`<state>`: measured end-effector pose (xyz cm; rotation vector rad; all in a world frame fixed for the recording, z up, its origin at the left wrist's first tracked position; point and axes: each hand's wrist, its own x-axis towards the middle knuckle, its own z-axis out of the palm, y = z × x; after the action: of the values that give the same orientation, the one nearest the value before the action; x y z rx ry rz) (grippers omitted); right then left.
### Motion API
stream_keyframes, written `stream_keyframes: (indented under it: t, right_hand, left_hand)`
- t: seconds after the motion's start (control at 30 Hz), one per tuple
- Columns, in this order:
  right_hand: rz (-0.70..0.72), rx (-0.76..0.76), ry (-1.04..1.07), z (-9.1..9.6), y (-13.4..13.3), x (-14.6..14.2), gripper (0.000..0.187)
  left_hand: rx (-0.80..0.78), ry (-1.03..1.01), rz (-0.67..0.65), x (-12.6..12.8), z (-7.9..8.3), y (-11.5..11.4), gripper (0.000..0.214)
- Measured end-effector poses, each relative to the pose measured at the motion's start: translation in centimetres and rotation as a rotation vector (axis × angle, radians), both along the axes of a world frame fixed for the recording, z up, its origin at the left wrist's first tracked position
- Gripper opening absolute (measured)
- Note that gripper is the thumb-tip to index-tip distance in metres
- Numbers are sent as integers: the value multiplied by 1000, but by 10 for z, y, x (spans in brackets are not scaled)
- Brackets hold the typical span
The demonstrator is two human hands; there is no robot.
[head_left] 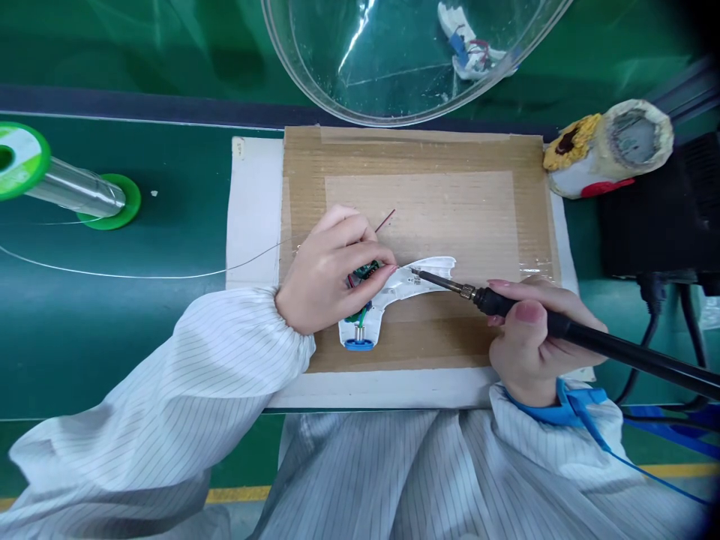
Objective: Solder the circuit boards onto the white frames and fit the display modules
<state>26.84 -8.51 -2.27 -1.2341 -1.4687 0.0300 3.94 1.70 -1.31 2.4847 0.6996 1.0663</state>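
Observation:
My right hand is wrapped round the black handle of a soldering iron. The iron's tip touches or nearly touches the inside of a white plastic shell, which lies on the cardboard with a blue end piece. Over the shell, my left hand is closed in a pinch, its fingertips just left of the iron's tip. Thin solder wire runs from the left into this hand. A green circuit board and part of a dark red wire show around the left fingers, which hide the rest.
A solder spool with green flanges lies at the left. Cardboard covers the work area. A clear round tub with white parts stands at the back. A decorated pot and a black box with cables are at right.

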Motion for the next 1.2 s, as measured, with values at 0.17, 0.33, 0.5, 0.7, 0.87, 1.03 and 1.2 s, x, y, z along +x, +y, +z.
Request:
stream_keyframes:
  t: [0.17, 0.33, 0.5, 0.7, 0.87, 1.03, 1.2]
  right_hand:
    - [39, -9, -26, 1, 0, 1, 18]
    - [73, -10, -53, 3, 0, 4, 16]
    - [19, -12, 103, 3, -5, 4, 26]
    - [72, -324, -83, 2, 2, -2, 37]
    - [179, -414, -221, -1, 9, -2, 43]
    - [178, -363, -260, -3, 10, -2, 43]
    - [204, -358, -226, -5, 12, -3, 44]
  left_hand:
    - [33, 1, 35, -3, 2, 7, 8]
    - [22, 30, 354, -25, 11, 34, 9]
    - [-41, 282, 234, -14, 27, 38, 17]
    - [-431, 219, -76, 4, 37, 53, 9]
    - [-654, 71, -181, -5, 60, 42, 10]
    - [-399, 80, -105, -2, 54, 9, 14]
    - [153, 252, 10, 5, 26, -21, 22]
